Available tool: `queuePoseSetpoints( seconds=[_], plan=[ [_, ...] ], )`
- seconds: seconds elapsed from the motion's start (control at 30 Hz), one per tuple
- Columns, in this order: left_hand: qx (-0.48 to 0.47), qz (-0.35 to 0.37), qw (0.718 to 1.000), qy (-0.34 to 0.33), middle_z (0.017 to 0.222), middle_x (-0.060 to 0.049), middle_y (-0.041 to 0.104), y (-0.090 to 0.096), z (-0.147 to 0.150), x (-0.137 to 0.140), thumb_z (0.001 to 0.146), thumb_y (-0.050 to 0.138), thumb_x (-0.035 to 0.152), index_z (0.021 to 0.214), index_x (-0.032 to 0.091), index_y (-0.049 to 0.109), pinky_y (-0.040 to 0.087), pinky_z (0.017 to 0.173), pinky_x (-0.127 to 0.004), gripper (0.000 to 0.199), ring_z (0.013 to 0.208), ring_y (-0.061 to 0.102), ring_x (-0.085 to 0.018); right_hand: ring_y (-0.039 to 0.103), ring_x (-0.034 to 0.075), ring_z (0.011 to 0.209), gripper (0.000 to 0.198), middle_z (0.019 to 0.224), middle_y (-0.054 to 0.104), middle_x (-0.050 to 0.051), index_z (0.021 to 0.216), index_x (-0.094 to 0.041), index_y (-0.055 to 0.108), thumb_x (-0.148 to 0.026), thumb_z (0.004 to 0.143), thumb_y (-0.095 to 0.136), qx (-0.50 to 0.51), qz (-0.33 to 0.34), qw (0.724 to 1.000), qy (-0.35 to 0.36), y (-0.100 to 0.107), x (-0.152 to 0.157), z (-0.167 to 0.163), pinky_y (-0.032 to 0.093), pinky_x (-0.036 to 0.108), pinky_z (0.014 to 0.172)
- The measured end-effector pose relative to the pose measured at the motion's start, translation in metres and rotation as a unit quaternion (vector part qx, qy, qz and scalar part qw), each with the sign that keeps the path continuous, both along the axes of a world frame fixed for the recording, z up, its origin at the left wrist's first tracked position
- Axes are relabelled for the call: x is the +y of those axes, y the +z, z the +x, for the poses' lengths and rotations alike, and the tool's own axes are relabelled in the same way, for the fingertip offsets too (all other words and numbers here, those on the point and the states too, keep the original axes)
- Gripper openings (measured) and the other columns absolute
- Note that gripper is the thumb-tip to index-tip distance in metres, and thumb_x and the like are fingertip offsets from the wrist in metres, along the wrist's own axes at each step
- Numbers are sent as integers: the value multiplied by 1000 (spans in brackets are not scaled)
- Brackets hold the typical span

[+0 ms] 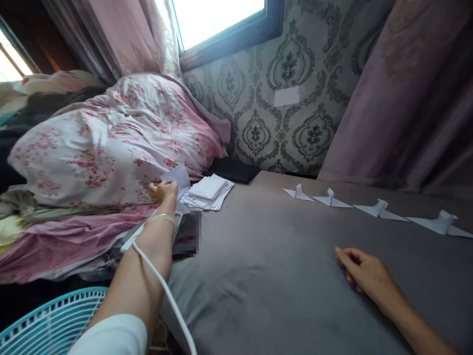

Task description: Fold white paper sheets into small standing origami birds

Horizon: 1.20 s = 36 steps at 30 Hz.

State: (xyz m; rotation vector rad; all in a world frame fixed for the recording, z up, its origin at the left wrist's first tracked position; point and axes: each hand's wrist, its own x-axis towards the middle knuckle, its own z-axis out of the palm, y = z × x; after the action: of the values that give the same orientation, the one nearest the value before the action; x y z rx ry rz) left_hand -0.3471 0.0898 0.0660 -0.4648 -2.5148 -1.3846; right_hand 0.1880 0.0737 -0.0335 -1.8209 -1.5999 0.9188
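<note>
My left hand is stretched out at the left edge of the grey sheet, its fingers closed at a white piece of paper that stands tilted up. Just right of it lies an uneven stack of white paper. My right hand hovers or rests over the grey sheet, fingers curled in and nothing visible in them. Beyond it, folded white paper pieces, several in all, stand in a row, each with flat pointed ends and a small upright part in the middle.
A white cord runs under my left forearm from a white power strip. A blue round grille is at lower left. Floral bedding is heaped at left. A black flat object lies by the wall.
</note>
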Motion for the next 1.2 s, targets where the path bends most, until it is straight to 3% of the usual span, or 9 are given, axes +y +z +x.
queuePoseSetpoints(
  seconds=[0.13, 0.23, 0.33, 0.5, 0.63, 0.7, 0.83, 1.0, 1.2],
  plan=[
    [1, 21, 998, -66, 111, -18, 60, 1, -6, 1, 71, 64, 21, 100, 3, 62, 35, 93, -60, 34, 118, 45, -43, 46, 11, 35, 36, 42, 50, -3, 72, -21, 57, -55, 82, 49, 13, -9, 1000, 15, 2, -2, -2, 37, 24, 39],
    [54, 61, 995, -56, 132, -23, 50, 4, 8, 6, 78, 59, 22, 122, 3, 52, 24, 100, -67, 48, 130, 31, -46, 46, 11, 35, 34, 42, 50, -4, 72, -20, 57, -52, 83, 50, 21, 5, 1000, 21, 4, -3, -3, 37, 23, 38],
    [160, 143, 973, -81, 142, -23, 41, 11, 43, 16, 83, 55, 22, 134, 8, 44, 21, 107, -60, 54, 135, 32, -40, 45, 10, 33, 31, 42, 49, -5, 72, -20, 58, -48, 84, 51, 21, 16, 1000, 14, 6, -6, -3, 36, 22, 37],
    [279, 290, 884, -236, 131, -23, 47, 22, 164, 25, 81, 55, 15, 130, 1, 43, 27, 110, -49, 52, 129, 39, -31, 43, 9, 34, 29, 42, 47, -5, 66, -19, 57, -44, 80, 59, 92, 40, 995, 6, 8, -10, -6, 35, 20, 35],
    [106, 332, 826, -443, 124, -12, 52, 7, 286, 7, 80, 57, 19, 126, 15, 48, 47, 83, -30, 47, 103, 54, -20, 48, 10, 40, 32, 53, 56, -1, 71, -18, 59, -47, 83, 58, 207, 36, 977, -21, 10, -10, -6, 37, 20, 37],
    [-69, 310, 785, -532, 106, -8, 59, -9, 334, -5, 79, 60, 23, 122, 16, 52, 47, 71, -26, 44, 83, 56, -15, 60, 12, 57, 37, 71, 64, 4, 82, -18, 59, -51, 90, 44, 250, 46, 965, -55, 16, -9, -4, 49, 21, 50],
    [-361, 234, 680, -594, 98, -7, 61, -46, 381, -26, 73, 59, 17, 118, 12, 54, 48, 70, -23, 45, 78, 58, -12, 65, 16, 66, 53, 77, 66, 7, 96, -19, 57, -58, 96, 21, 461, -33, 879, -118, 31, -13, 11, 56, 29, 65],
    [-372, 63, 725, -576, 95, -6, 62, -77, 375, -38, 67, 59, 9, 115, 13, 58, 47, 67, -22, 48, 76, 58, -13, 64, 19, 59, 68, 73, 67, 8, 109, -18, 54, -68, 91, 12, 427, -78, 892, -128, 36, -34, 35, 54, 31, 52],
    [-356, -20, 696, -623, 72, 0, 59, -81, 365, -45, 67, 62, 10, 123, 14, 57, 43, 59, -21, 56, 62, 54, -12, 62, 14, 61, 42, 82, 68, 2, 127, -24, 48, -28, 85, 47, 311, 22, 949, -45, 22, -53, 46, 51, 26, 52]
  ],
)
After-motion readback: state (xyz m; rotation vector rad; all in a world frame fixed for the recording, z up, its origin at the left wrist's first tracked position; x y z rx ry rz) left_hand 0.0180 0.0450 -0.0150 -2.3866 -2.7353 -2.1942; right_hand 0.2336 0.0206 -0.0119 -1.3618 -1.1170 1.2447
